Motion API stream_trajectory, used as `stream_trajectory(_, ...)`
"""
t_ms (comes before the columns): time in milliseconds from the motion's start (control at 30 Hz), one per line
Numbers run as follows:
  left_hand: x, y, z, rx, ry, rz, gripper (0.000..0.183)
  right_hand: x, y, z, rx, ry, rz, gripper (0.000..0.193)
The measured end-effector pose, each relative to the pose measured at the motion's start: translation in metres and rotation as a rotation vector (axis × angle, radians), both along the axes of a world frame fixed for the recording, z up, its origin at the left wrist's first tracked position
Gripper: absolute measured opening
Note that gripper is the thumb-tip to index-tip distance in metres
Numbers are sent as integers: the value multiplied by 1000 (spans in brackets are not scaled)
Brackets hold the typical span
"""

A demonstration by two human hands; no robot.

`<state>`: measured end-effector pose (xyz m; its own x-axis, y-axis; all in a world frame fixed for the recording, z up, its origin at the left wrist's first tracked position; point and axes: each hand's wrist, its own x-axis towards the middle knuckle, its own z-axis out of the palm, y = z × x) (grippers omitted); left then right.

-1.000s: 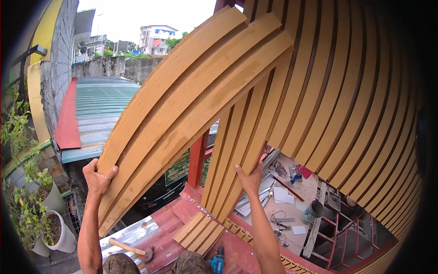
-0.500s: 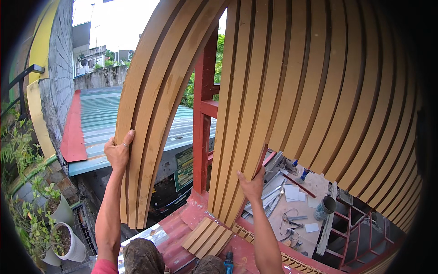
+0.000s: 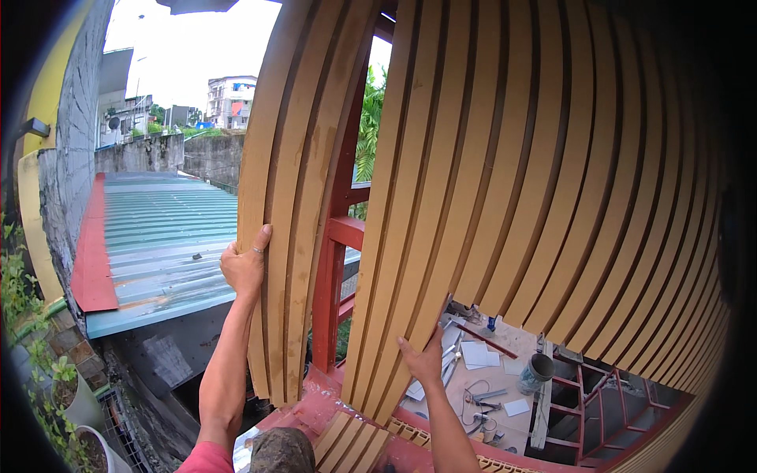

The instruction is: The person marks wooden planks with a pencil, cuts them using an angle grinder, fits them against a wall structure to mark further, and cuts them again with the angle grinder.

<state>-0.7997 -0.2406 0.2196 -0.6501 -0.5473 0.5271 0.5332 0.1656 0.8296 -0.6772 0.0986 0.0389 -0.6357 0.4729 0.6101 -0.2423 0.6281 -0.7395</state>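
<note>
My left hand (image 3: 246, 266) is closed round the left edge of a loose tan slatted panel (image 3: 309, 205), which stands tall and tilts slightly. My right hand (image 3: 423, 361) grips the lower right edge of a second slatted panel (image 3: 402, 236), thumb on its face and fingers behind. A red steel post (image 3: 325, 307) shows in the gap between the two panels. Further slatted panelling (image 3: 568, 173) runs on to the right as one wall. A short cut piece of the same panel (image 3: 351, 445) lies on the red ledge at my knees.
A corrugated metal roof (image 3: 173, 236) lies below on the left, beside potted plants (image 3: 75, 398). Through the opening at lower right show a floor with tools (image 3: 485, 398), a bucket (image 3: 536, 372) and a red steel frame (image 3: 591, 402). A drop opens beneath the left panel.
The left panel has moved right with my left hand, narrowing the gap to the second panel and standing more upright. My right hand stays on its panel edge. The view has shifted.
</note>
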Motion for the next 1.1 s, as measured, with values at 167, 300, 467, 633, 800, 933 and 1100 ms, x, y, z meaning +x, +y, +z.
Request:
stream_trajectory(167, -26, 19, -6, 32, -15, -22, 64, 7, -17, 18, -81, -26, 62, 82)
stream_trajectory(300, -32, 40, 0, 25, -53, -52, 66, 6, -9, 10, 14, 12, -6, 80)
stream_trajectory(467, -45, 52, 3, 68, -54, -141, 65, 5, -12, 11, -8, 16, 4, 79)
stream_trajectory(633, -26, 44, 11, 15, -155, -200, 57, 3, -5, 9, 67, 33, -28, 77)
stream_trajectory(800, -11, 51, 9, 24, -195, -254, 64, 4, 2, -6, 99, 10, -26, 74)
stream_trajectory(933, -12, 60, 12, -108, -195, -209, 71, 2, -1, -10, 142, 22, -57, 78)
stream_trajectory(1100, -31, 55, 11, -168, -90, -241, 79, 1, 0, -6, 113, -51, -14, 80)
